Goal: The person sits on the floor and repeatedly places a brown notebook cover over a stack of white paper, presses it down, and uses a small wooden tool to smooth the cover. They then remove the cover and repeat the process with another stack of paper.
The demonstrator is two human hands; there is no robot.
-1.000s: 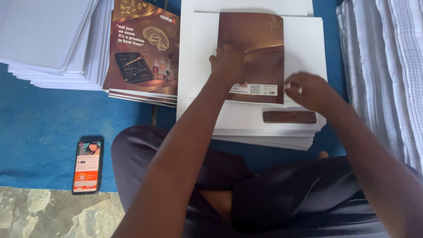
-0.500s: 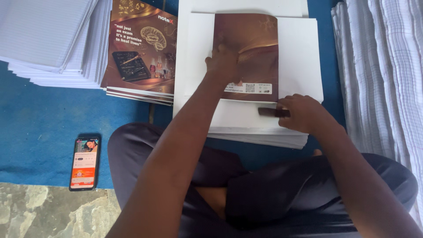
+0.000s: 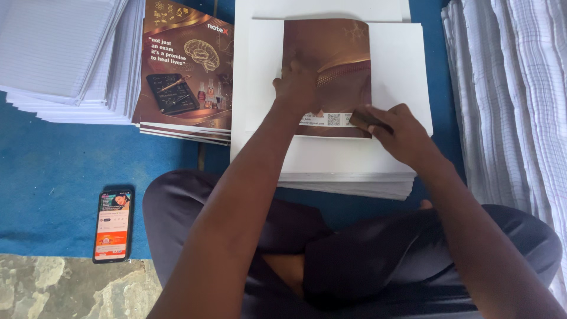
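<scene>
A folded brown glossy cover [image 3: 339,53] lies on a stack of white sheets [image 3: 331,156] in front of me. My left hand [image 3: 297,88] presses flat on the cover's lower left part. My right hand [image 3: 397,131] grips a small dark brown block [image 3: 366,121] and holds it against the cover's lower right edge, near a white label strip.
A pile of printed brown covers [image 3: 186,71] lies to the left, with stacks of ruled white paper at the far left [image 3: 56,53] and along the right [image 3: 514,106]. A phone [image 3: 112,224] with a lit screen rests on the blue mat [image 3: 53,159]. My crossed legs fill the foreground.
My right hand picked up the dark block from the white sheets and brought it up onto the cover's lower right edge. My left hand stayed pressed on the cover.
</scene>
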